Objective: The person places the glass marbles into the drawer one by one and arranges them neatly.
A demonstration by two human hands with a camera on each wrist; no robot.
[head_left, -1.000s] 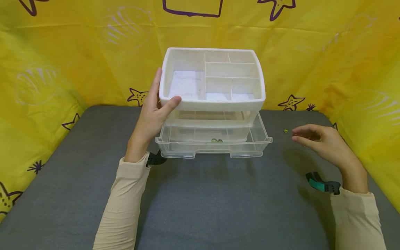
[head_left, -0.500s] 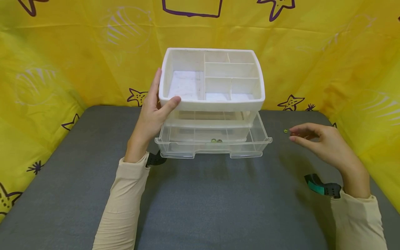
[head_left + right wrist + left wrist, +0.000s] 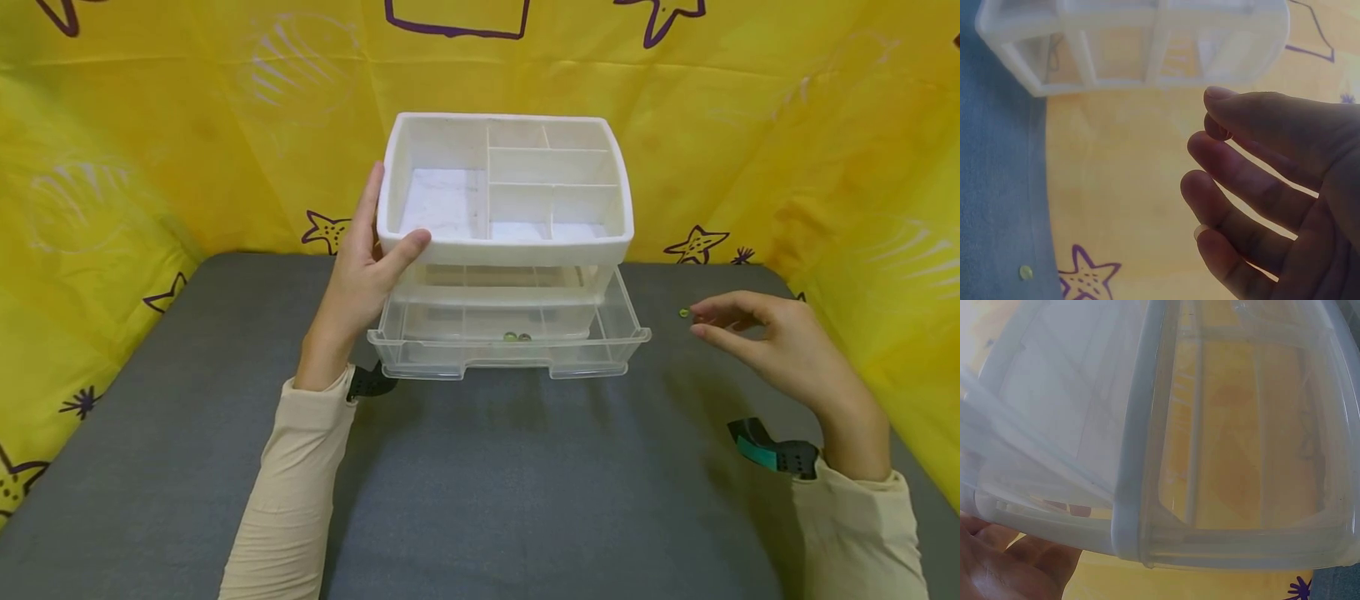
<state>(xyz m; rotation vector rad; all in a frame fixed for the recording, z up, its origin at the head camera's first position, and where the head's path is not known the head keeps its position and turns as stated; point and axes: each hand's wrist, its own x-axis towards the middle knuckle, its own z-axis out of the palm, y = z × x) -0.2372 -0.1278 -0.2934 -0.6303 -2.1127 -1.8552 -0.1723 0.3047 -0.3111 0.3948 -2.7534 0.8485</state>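
A white plastic drawer organizer (image 3: 502, 252) with a divided top tray stands at the back of the table. Its clear drawer (image 3: 507, 371) juts out in front, with two small marbles (image 3: 517, 337) inside. My left hand (image 3: 360, 267) grips the organizer's left side, thumb over the front rim; its fingers (image 3: 1054, 556) show at the frame's lower left in the left wrist view. To the right, my right hand (image 3: 780, 346) is raised off the table, pinching a small dark round marble (image 3: 1217, 127) between thumb and forefinger. A green marble (image 3: 683, 313) lies just left of those fingertips.
Grey cloth covers the table (image 3: 525, 500). Yellow patterned curtain (image 3: 300, 125) closes in the back and both sides. A black and green wrist strap piece (image 3: 772, 448) sticks out from the right wrist.
My right hand has shifted slightly left and up, nearer the green marble in the picture. The left hand keeps its grip; organizer, drawer and marbles stay put.
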